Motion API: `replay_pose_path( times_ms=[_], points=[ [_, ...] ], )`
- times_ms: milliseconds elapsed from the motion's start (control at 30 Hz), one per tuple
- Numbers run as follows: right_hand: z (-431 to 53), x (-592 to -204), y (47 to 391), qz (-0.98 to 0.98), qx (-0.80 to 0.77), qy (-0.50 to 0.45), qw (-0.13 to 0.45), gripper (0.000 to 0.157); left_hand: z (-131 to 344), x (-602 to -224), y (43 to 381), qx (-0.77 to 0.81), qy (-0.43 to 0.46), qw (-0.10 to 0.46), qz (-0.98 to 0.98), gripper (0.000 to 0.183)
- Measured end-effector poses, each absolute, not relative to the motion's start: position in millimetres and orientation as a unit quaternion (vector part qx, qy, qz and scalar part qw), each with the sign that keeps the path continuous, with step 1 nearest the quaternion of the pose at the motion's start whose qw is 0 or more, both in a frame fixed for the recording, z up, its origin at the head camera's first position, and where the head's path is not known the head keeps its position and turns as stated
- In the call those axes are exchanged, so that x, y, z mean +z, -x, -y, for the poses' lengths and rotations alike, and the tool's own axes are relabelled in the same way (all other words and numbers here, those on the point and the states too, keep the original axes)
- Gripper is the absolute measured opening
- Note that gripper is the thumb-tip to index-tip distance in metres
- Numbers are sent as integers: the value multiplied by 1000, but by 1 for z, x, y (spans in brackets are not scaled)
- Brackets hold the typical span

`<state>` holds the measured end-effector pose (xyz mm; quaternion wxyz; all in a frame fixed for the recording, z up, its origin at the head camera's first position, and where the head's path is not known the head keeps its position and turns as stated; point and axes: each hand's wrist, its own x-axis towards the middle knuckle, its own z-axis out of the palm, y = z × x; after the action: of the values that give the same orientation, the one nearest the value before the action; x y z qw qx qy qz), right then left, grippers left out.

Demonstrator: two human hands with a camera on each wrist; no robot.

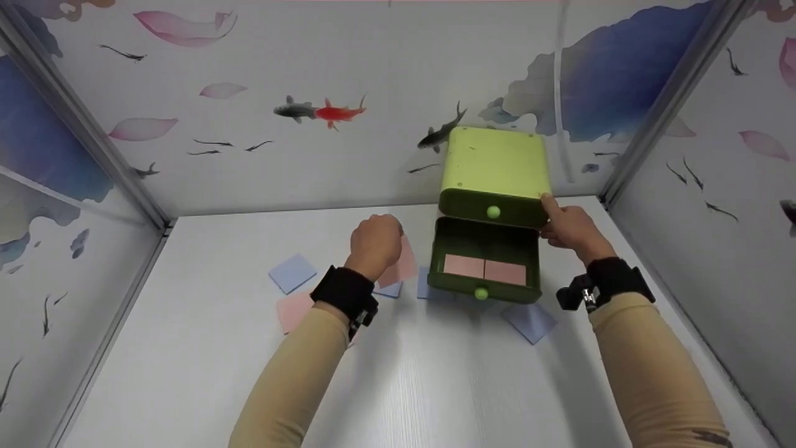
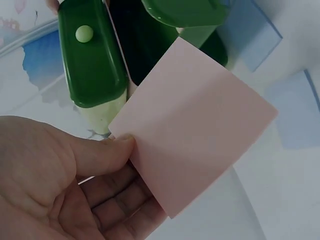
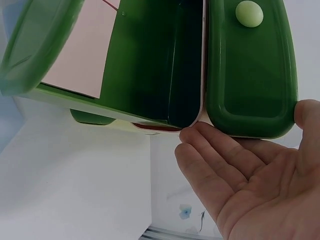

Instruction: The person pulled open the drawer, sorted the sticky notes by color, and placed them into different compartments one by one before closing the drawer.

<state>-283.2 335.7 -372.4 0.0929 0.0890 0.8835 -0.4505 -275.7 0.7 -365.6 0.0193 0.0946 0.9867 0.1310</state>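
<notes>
Between thumb and fingers, my left hand pinches a pink square card above the table, left of a small drawer cabinet. The cabinet has a yellow-green top and dark green drawer fronts with round knobs. Its lower drawer is pulled out, with two pink cards lying side by side inside. The upper drawer front stands flush. My right hand touches the cabinet's right side, its thumb at the upper corner and its fingers fairly straight along the side.
Several blue square cards lie on the white table, one at the left and one right of the drawer. A pink card is partly hidden by my left forearm. Patterned panels enclose the back and sides.
</notes>
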Motion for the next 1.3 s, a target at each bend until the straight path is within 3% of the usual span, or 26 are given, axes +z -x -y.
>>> replay_pose_path(
  times_ms=[467, 900, 1300],
  points=[
    [-338, -376, 283, -884, -448, -98, 89, 91, -42, -341, 287, 96, -152, 13, -984, 22],
    [-333, -374, 283, -877, -461, -102, 93, 90, -85, -346, 293, 86, -185, 18, -979, 18],
    [-334, -375, 284, -875, -462, -117, 89, 89, -108, -369, 296, 92, -211, -9, -973, 21]
  ],
)
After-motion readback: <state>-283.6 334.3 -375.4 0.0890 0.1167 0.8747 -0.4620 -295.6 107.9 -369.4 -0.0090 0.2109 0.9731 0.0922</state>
